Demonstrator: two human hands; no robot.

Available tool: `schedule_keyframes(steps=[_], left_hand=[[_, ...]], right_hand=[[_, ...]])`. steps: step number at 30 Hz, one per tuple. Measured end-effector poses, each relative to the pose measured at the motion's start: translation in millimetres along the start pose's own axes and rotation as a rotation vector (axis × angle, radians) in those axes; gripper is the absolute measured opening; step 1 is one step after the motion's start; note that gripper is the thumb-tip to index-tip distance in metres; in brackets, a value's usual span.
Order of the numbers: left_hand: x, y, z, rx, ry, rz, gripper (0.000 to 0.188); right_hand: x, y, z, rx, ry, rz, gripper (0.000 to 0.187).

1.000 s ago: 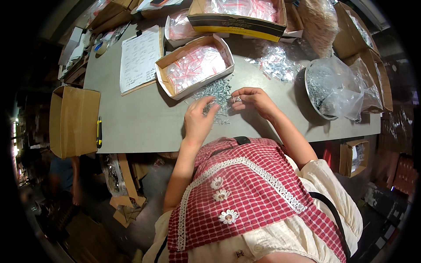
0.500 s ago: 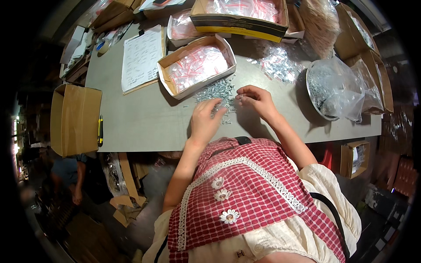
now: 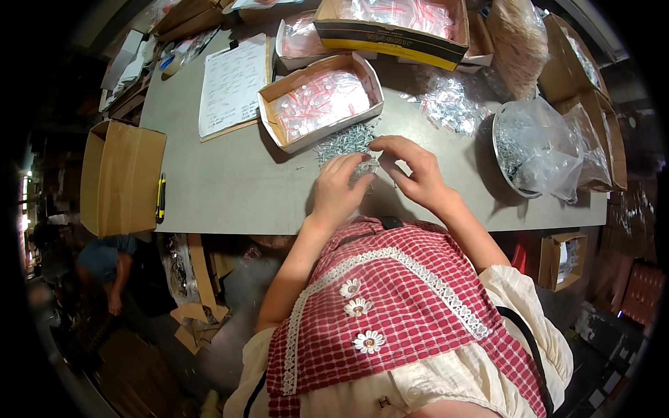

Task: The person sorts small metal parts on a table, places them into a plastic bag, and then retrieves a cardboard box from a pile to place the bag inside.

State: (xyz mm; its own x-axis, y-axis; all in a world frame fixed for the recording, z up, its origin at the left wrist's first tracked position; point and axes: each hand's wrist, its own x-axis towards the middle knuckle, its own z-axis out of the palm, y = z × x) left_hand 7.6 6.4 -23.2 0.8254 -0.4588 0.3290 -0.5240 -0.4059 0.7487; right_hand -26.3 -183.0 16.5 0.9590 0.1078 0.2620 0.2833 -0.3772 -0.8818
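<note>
A loose heap of small silvery screws (image 3: 344, 141) lies on the grey table, just in front of a white cardboard box (image 3: 286, 141) full of small clear zip bags with red strips (image 3: 320, 101). My left hand (image 3: 337, 189) is at the near edge of the heap, its fingers and thumb curled round a few screws (image 3: 365, 168). Facing it from the right, my right hand (image 3: 418, 174) has bent fingers that reach over to the left fingertips. Whatever lies between the right fingertips is too small to make out.
A clipboard with a written sheet (image 3: 234, 87) lies left of the white box. At the right stand a round metal bowl (image 3: 499, 150) with a plastic bag and a pile of filled bags (image 3: 453, 104). A brown carton (image 3: 122, 177) and a yellow-black cutter (image 3: 161, 198) are at the left edge.
My two hands have come together at the near side of the heap; the right one moved in toward the left fingertips. The whole view has shifted slightly.
</note>
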Motion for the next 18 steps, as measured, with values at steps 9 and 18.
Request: schedule_keyframes(steps=[9,18], left_hand=[[-13.5,-6.3,4.3,-0.045,-0.046,-0.136,0.029],[-14.3,-4.8,0.4,-0.254,0.094,-0.151,0.027]], right_hand=[[-4.3,12.2,20.6,-0.112,-0.159,0.047,0.023],[-1.3,3.6,7.8,-0.129,-0.133,0.208,0.012]])
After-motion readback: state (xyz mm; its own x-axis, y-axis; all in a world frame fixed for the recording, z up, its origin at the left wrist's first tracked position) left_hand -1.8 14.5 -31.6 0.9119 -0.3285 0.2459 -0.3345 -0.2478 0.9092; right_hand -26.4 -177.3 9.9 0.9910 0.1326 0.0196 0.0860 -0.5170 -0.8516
